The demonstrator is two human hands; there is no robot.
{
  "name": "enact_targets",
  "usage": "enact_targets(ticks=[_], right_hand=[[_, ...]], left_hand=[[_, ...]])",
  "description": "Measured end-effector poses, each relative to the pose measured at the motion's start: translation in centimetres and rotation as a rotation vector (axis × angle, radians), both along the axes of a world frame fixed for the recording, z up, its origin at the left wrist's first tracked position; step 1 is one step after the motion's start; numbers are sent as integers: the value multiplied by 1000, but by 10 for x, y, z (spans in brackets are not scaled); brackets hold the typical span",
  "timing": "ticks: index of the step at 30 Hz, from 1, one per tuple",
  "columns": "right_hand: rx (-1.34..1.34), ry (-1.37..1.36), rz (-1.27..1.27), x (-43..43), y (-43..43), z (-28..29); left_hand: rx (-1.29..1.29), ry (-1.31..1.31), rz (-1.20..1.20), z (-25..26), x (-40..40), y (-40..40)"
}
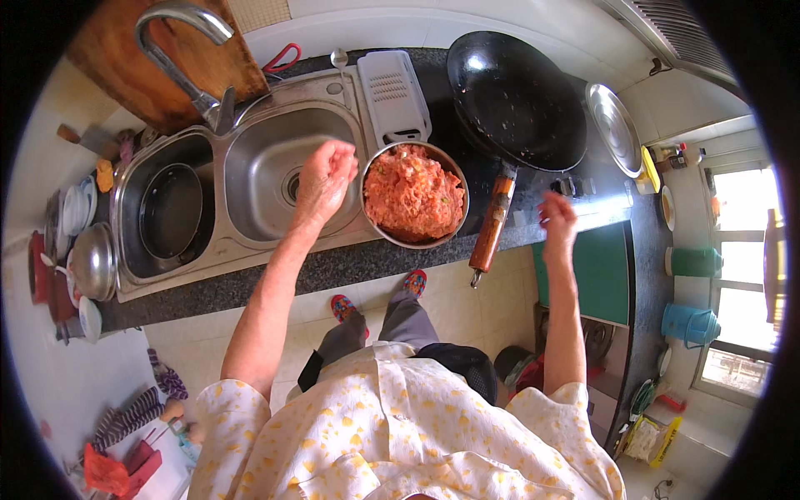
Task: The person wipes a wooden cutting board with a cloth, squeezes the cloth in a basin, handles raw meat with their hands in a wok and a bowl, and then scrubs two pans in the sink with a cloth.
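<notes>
My left hand (pixel 326 181) hovers over the sink's right basin (pixel 256 181), its fingers loosely curled with nothing visible in them. Just to its right, a round metal bowl (pixel 417 245) heaped with raw minced meat (pixel 412 194) sits by the sink's edge. The mince is pink with small green and pale bits. My right hand (pixel 558 219) is blurred near the front of the black cooktop (pixel 484 206), close to the stove knobs (pixel 572 186). Between the bowl and my right hand, the wooden handle (pixel 494 219) of a black wok (pixel 519 100) juts over the counter's front edge.
A grater box (pixel 394 94) lies behind the bowl, with a metal spoon (pixel 340 59) to its left. The faucet (pixel 181 62) arches over the sink. A frying pan (pixel 172 212) rests in the left basin. A metal lid (pixel 612 128) stands right of the wok.
</notes>
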State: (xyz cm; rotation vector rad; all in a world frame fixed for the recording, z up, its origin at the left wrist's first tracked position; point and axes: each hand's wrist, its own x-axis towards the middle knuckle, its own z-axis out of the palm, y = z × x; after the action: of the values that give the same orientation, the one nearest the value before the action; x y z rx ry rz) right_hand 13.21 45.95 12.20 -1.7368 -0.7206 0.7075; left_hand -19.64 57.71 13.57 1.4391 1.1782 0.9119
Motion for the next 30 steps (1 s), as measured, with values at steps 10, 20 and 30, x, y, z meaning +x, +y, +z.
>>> enact_targets(ticks=[10,20,30], right_hand=[[-67,301,374,-71,33,-47],[112,299,335,-24,4,-54],[-86,211,349,109,-113,-69]], left_hand=[[-306,307,-170,-25,9,3],[-139,225,-235,-27,70,-29],[-228,123,-262,-61,194,-143]])
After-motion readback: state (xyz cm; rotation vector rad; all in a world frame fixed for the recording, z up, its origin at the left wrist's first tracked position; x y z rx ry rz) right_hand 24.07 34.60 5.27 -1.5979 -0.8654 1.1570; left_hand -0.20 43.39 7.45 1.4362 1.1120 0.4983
